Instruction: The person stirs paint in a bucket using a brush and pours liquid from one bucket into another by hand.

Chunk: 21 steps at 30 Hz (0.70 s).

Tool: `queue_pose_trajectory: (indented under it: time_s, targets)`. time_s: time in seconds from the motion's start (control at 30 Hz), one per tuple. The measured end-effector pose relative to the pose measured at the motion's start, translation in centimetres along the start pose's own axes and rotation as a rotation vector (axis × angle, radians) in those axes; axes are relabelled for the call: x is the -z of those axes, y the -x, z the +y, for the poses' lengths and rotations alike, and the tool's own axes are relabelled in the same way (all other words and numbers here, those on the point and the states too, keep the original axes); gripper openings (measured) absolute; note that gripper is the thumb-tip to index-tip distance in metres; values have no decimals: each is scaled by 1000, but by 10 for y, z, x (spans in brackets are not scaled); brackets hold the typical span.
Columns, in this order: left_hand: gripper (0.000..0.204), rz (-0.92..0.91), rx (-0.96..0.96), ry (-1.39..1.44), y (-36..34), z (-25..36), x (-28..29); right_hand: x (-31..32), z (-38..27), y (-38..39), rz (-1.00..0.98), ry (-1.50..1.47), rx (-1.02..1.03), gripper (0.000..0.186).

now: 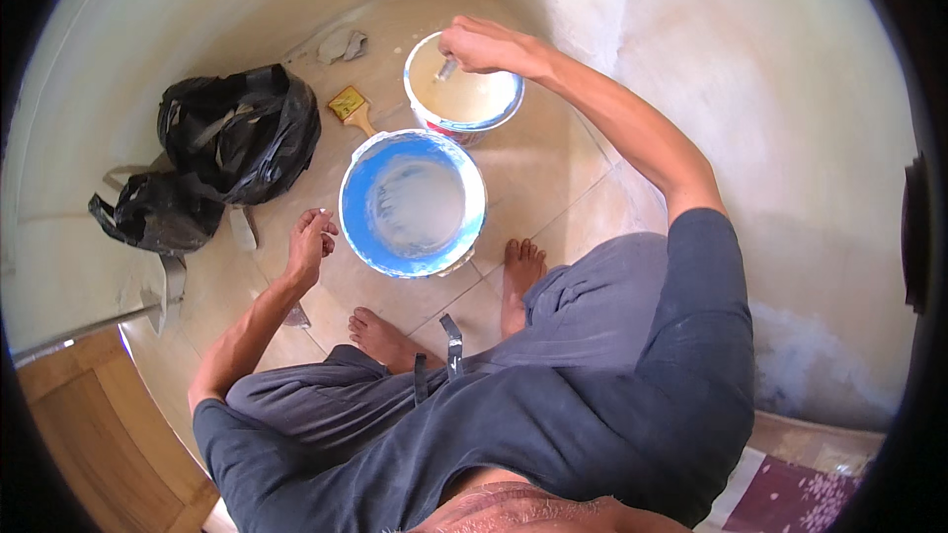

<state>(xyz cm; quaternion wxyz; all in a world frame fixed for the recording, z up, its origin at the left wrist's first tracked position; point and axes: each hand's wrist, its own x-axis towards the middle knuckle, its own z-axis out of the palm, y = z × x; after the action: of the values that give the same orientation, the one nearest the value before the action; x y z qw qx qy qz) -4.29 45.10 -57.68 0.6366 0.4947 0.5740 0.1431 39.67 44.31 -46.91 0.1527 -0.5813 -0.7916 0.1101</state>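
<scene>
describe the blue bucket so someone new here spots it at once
On the tiled floor, look just beyond the person's left foot. The blue bucket stands there, just right of the left hand. Its inside walls are blue smeared with white, while the neighbouring pail farther off, under the right hand, holds something cream-coloured.

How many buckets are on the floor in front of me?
2. A blue-lined bucket stands nearer your feet; a bucket of pale mixture stands just beyond it, under your right hand. I see no others.
</scene>
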Motion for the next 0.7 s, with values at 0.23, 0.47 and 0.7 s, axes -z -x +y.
queue_pose_trajectory:
  time_s: [0.23, 0.47, 0.7]
  targets:
    - [20, -16, -5, 9, -2, 3, 0, -18, 20, 9, 113, 315, 152, 14]
    - [17, -44, 3, 45, -10, 0, -1, -10, 18, 1, -89, -53, 78, 14]
    - [16, -48, -4, 32, -10, 0, -2, -25, 30, 7, 107, 447, 103, 9]
